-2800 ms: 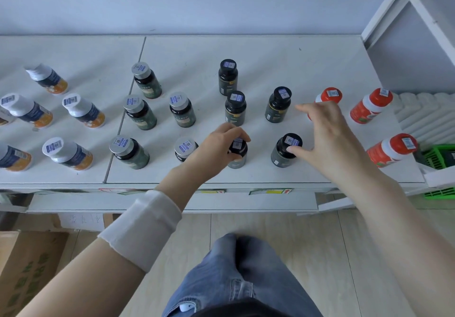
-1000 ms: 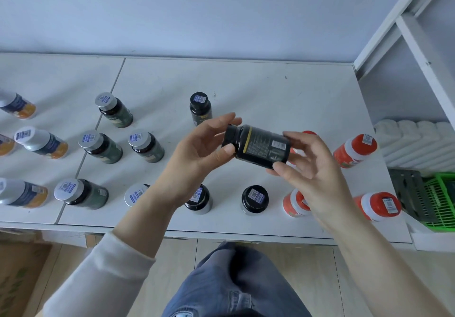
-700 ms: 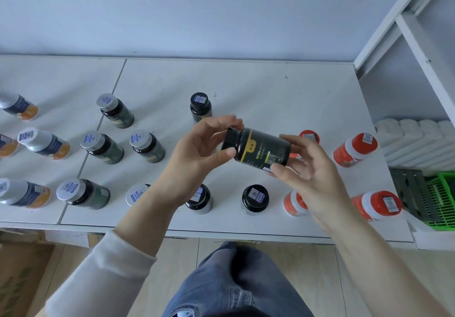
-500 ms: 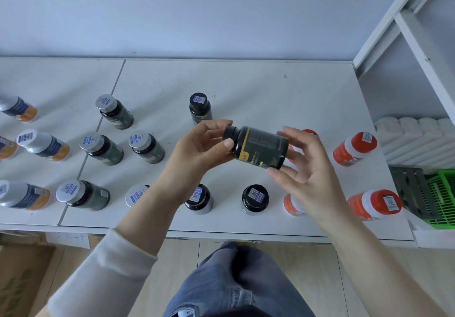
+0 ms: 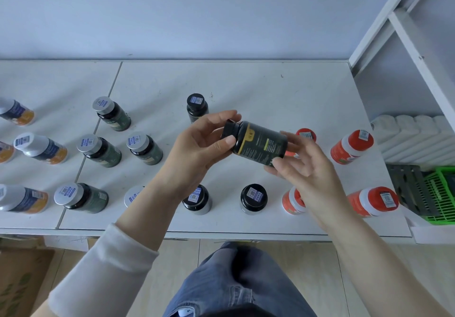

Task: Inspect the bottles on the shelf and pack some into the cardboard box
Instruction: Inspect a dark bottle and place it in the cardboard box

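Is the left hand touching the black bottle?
Touching. Head view shows the left hand pinching the black bottle at its cap, thumb against it.

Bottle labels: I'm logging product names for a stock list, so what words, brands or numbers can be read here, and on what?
Nothing reads clearly.
Held black bottle: yellow band with a mark, then lines of fine print, too blurred to read.
Cap sticker on the standing black bottle: square code and blue print, too small.
Label of the orange bottle: blurred.
Side of the cardboard box: green marks, unreadable.
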Motion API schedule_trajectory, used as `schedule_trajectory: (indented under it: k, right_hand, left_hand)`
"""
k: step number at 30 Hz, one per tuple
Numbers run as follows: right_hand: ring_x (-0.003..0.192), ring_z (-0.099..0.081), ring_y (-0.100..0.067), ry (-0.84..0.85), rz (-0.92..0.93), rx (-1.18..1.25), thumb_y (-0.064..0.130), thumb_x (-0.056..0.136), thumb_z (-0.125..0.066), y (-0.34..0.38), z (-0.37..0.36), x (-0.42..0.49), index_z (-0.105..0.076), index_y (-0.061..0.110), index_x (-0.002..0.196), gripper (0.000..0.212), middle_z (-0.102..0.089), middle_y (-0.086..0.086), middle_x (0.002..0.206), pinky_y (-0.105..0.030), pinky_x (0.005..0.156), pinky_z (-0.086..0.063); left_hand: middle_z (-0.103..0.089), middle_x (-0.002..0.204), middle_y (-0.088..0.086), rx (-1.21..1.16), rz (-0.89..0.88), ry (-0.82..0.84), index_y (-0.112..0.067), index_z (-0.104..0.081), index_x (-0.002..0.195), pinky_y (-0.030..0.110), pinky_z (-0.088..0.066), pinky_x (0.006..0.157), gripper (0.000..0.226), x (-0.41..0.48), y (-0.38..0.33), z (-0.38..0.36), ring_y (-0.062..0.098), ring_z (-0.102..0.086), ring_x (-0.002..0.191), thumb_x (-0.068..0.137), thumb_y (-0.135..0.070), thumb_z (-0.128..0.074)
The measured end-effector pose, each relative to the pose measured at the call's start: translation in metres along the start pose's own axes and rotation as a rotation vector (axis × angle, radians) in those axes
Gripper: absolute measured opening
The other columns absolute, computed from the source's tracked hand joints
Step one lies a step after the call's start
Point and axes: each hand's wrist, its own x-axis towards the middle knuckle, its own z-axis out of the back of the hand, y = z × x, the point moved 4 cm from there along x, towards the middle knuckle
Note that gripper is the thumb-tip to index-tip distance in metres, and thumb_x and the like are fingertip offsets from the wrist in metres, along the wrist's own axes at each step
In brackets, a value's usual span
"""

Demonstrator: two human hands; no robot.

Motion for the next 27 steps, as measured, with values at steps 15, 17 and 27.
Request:
schedule_trajectory:
  k: [15, 17, 27]
  right_hand:
    - [0.092, -0.05, -0.012, -0.097, 0.252, -0.945, 0.005, 0.067, -0.078, 0.012, 0.021, 0.023, -0.05, 0.009, 0.118, 0.058, -0.043, -0.006, 0.112, -0.013, 0.079, -0.045]
    - [0.092, -0.049, -0.016, -0.095, 0.261, -1.122, 0.006, 0.071, -0.075, 0.019, 0.02, 0.025, -0.048, 0.009, 0.121, 0.057, -0.043, -0.012, 0.119, -0.016, 0.076, -0.039]
    - [0.114, -0.041, -0.027, -0.032, 0.203, -1.402, 0.005, 0.078, -0.066, 0.02, 0.017, 0.033, -0.04, 0.01, 0.128, 0.056, -0.037, -0.014, 0.127, -0.029, 0.078, -0.046]
  left_hand:
    - [-0.057, 0.103, -0.006, 0.901, -0.165, -0.017, -0.021, -0.062, 0.111, 0.01, -0.048, 0.079, 0.042, 0.042, 0.012, -0.01, 0.003, -0.056, 0.093, 0.074, -0.002, -0.072]
    - [-0.053, 0.103, -0.001, 1.012, -0.168, 0.042, -0.015, -0.063, 0.111, 0.024, -0.051, 0.084, 0.042, 0.051, 0.025, -0.014, 0.015, -0.055, 0.095, 0.073, 0.001, -0.072]
    - [-0.052, 0.115, 0.01, 1.185, -0.136, 0.043, -0.011, -0.058, 0.117, 0.029, -0.042, 0.085, 0.045, 0.06, 0.055, -0.017, 0.024, -0.052, 0.103, 0.075, -0.001, -0.069]
